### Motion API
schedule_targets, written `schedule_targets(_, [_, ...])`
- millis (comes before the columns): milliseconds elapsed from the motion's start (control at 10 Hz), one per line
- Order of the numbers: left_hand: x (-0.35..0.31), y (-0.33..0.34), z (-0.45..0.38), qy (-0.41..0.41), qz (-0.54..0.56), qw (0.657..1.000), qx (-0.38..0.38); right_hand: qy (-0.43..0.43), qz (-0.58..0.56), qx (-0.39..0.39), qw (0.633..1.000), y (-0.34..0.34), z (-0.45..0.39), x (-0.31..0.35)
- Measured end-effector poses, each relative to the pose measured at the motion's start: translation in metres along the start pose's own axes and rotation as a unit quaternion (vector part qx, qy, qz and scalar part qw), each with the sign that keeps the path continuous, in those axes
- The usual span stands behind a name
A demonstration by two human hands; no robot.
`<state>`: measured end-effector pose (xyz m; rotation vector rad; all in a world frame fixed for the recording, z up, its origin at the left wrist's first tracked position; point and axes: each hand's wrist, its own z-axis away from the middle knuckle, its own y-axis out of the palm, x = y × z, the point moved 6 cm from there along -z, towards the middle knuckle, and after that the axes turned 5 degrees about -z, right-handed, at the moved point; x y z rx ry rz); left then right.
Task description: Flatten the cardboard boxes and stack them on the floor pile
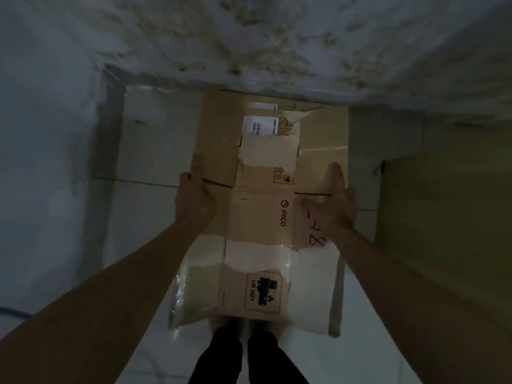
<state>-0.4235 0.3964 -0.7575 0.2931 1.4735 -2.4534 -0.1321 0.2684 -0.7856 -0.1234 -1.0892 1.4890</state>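
I hold a flattened brown cardboard box [260, 214] with a PICO logo, a UN 3481 label and torn tape, stretched out in front of me above the floor. My left hand [194, 195] grips its left edge and my right hand [332, 200] grips its right edge, thumbs on top. Beyond it, against the wall, lies a pile of flat cardboard [221, 120] with white shipping labels [260, 124] showing. The held box hides the near part of that pile.
A stained grey wall [249, 37] runs across the top and down the left. A tall brown cardboard sheet [443, 217] stands at the right. White floor tiles [144, 189] lie below. My legs in black trousers [243, 358] stand under the box.
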Motion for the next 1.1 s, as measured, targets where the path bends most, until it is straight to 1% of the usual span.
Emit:
schedule_targets(100, [0.012, 0.033, -0.029, 0.008, 0.009, 1.0, 0.008, -0.001, 0.004, 0.008, 1.0, 0.026, -0.033, -0.012])
schedule_targets(200, [0.014, 0.049, -0.065, 0.027, 0.013, 0.999, -0.013, -0.023, 0.001, -0.005, 1.0, 0.039, -0.067, -0.011])
schedule_targets(300, [0.009, 0.062, -0.104, 0.059, 0.029, 0.998, -0.02, -0.035, 0.009, -0.044, 0.998, 0.04, -0.099, -0.007])
schedule_targets(400, [0.017, 0.086, -0.132, 0.02, 0.052, 0.998, 0.04, -0.046, 0.061, -0.043, 0.996, 0.046, -0.124, -0.008])
schedule_targets(500, [0.031, 0.112, -0.139, -0.065, 0.051, 0.988, 0.127, 0.008, 0.085, 0.028, 0.996, 0.064, -0.134, -0.027])
schedule_targets(600, [0.031, 0.12, -0.138, -0.085, 0.035, 0.99, 0.106, 0.024, 0.071, 0.086, 0.994, 0.081, -0.129, -0.044])
schedule_targets(700, [0.033, 0.116, -0.143, -0.115, 0.016, 0.991, 0.061, 0.001, 0.092, 0.068, 0.993, 0.087, -0.127, -0.044])
schedule_targets(800, [0.041, 0.115, -0.15, -0.11, 0.0, 0.993, 0.049, -0.013, 0.118, 0.061, 0.991, 0.095, -0.125, -0.038])
schedule_targets(900, [0.043, 0.114, -0.151, -0.076, -0.028, 0.993, 0.084, -0.02, 0.142, 0.077, 0.987, 0.099, -0.123, -0.036])
schedule_targets(1000, [0.033, 0.099, -0.141, -0.076, -0.06, 0.99, 0.103, 0.003, 0.155, 0.092, 0.984, 0.096, -0.111, -0.028])
schedule_targets(1100, [0.002, 0.079, -0.125, -0.004, -0.116, 0.993, 0.031, -0.048, 0.176, 0.081, 0.98, 0.094, -0.09, -0.001])
